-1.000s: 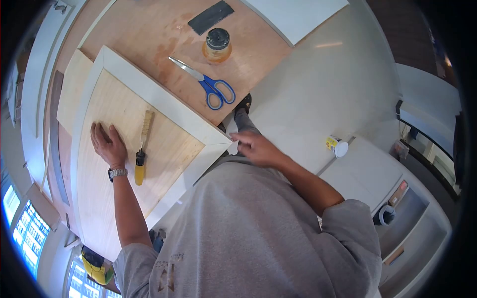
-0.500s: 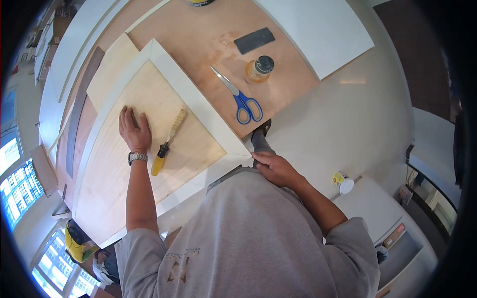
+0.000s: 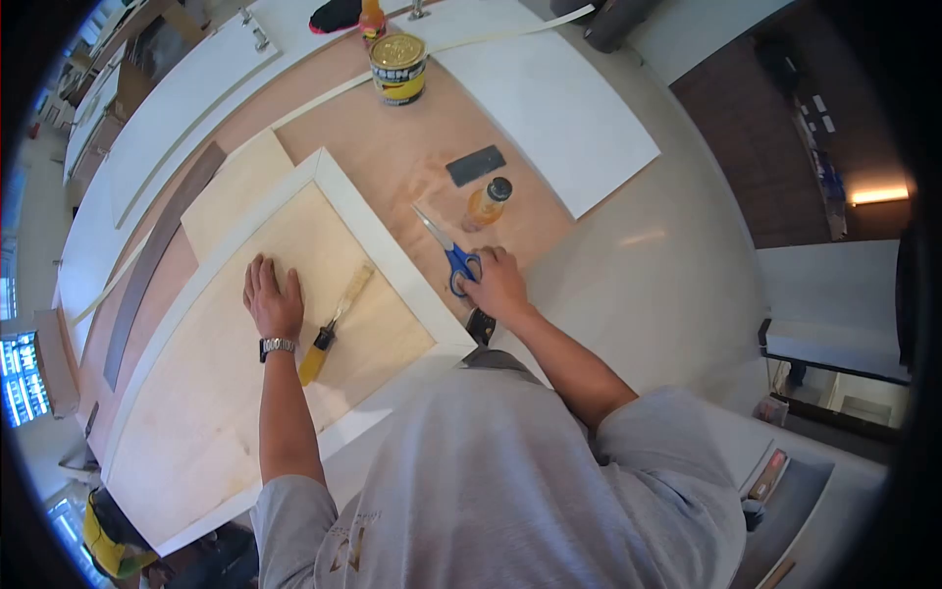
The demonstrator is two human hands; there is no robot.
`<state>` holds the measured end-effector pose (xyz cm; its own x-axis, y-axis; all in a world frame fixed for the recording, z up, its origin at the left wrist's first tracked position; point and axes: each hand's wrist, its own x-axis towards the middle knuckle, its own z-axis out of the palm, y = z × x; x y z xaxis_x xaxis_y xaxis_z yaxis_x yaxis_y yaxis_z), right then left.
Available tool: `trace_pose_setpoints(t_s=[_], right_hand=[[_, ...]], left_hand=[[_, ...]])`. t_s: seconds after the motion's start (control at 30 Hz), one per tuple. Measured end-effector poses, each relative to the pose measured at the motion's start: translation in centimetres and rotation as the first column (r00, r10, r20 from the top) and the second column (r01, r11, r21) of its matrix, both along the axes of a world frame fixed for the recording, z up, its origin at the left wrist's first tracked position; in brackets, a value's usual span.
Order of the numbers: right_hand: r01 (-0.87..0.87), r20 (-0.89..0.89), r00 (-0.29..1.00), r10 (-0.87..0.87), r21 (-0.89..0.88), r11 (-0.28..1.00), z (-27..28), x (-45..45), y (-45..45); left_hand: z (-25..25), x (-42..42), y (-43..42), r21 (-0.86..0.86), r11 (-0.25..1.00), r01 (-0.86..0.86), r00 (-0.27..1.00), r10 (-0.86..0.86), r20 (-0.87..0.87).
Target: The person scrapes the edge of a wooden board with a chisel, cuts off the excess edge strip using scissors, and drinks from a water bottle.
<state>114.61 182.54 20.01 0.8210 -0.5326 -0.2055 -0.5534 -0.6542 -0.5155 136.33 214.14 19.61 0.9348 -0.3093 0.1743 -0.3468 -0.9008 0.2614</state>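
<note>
Head view: left hand [image 3: 275, 302] lies flat on the panel [image 3: 206, 393], fingers released, brush [image 3: 325, 337] at four o'clock; white border [image 3: 381, 245] already lines the panel's visible edges, remaining work unclear! Farther, panel's two o'clock: right hand [image 3: 497, 287] at the scissors [image 3: 455, 258], can't tell if fingers grasp; bottle [image 3: 485, 206] beyond.

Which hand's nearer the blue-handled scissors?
Right. The right hand is at the scissors, by their handles; the left hand rests on the white-bordered panel, farther away.
</note>
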Motion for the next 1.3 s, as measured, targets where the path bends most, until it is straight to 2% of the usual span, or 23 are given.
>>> trace_pose_setpoints(t_s=[0.07, 0.17, 0.27, 0.47, 0.57, 0.67, 0.77, 0.87, 0.97, 1.0, 1.07, 1.17, 1.2, 1.3], right_hand=[[-0.018, -0.029, 0.999, 0.018, 0.006, 1.000, -0.9, -0.3, -0.3], [0.083, -0.134, 0.989, -0.062, 0.156, 0.984, 1.9, 0.1, -0.1], [0.136, -0.109, 0.989, -0.103, 0.375, 0.917, 0.5, 0.1, -0.4], [-0.010, 0.089, 0.996, -0.028, 0.401, 0.916, -0.6, -2.0, -1.2], [-0.124, 0.141, 0.988, 0.069, 0.434, 0.892, 1.9, -5.0, -3.4], [-0.199, 0.185, 0.975, 0.121, 0.493, 0.847, 3.2, -9.5, -7.0], [0.000, 0.114, 0.989, -0.091, 0.621, 0.784, 3.3, -14.0, -10.6], [0.129, 0.077, 0.957, -0.281, 0.753, 0.645, 2.5, -16.9, -14.4], [0.127, 0.088, 0.933, -0.349, 0.827, 0.548, 2.1, -17.0, -17.3], [0.100, 0.106, 0.932, -0.346, 0.843, 0.529, 1.9, -16.5, -18.0], [0.096, 0.101, 0.944, -0.313, 0.827, 0.554, 1.8, -14.5, -19.0], [0.016, 0.142, 0.956, -0.256, 0.848, 0.530, 1.5, -10.6, -19.7], [-0.020, 0.164, 0.957, -0.239, 0.860, 0.510, 1.3, -9.2, -19.8], [0.026, 0.150, 0.960, -0.236, 0.792, 0.610, 1.6, -4.9, -19.7]], left_hand=[[0.0, -0.1, 0.1, -0.017, 1.000, 0.006, 1.000, -0.006, 0.007], [0.2, -0.1, 0.1, -0.038, 0.999, 0.006, 1.000, -0.006, 0.003], [0.1, -0.2, 0.2, -0.039, 0.999, 0.002, 1.000, -0.002, 0.004], [-1.1, 0.5, 1.1, 0.008, 0.999, 0.047, 0.999, -0.047, -0.021], [-2.1, 1.2, 1.8, -0.009, 0.999, 0.047, 0.991, -0.048, -0.125], [-1.4, 1.7, 1.3, 0.061, 0.998, 0.022, 0.976, -0.008, -0.219], [-1.9, 3.0, 1.6, 0.043, 0.998, 0.048, 0.972, -0.037, -0.231], [2.6, 0.8, -1.7, -0.059, 0.983, -0.175, 0.889, 0.132, -0.439], [1.7, -2.6, -2.8, -0.332, 0.928, -0.171, 0.985, 0.159, -0.062], [2.0, -4.0, -3.2, -0.371, 0.912, -0.177, 0.984, 0.175, -0.037], [3.1, -7.5, -4.3, -0.458, 0.868, -0.194, 0.974, 0.226, 0.016], [6.0, -13.9, -6.1, -0.625, 0.719, -0.305, 0.950, 0.279, -0.142], [6.5, -16.0, -6.4, -0.648, 0.708, -0.279, 0.953, 0.286, -0.098], [6.2, -22.7, -4.9, -0.656, 0.653, -0.377, 0.915, 0.371, -0.157]])
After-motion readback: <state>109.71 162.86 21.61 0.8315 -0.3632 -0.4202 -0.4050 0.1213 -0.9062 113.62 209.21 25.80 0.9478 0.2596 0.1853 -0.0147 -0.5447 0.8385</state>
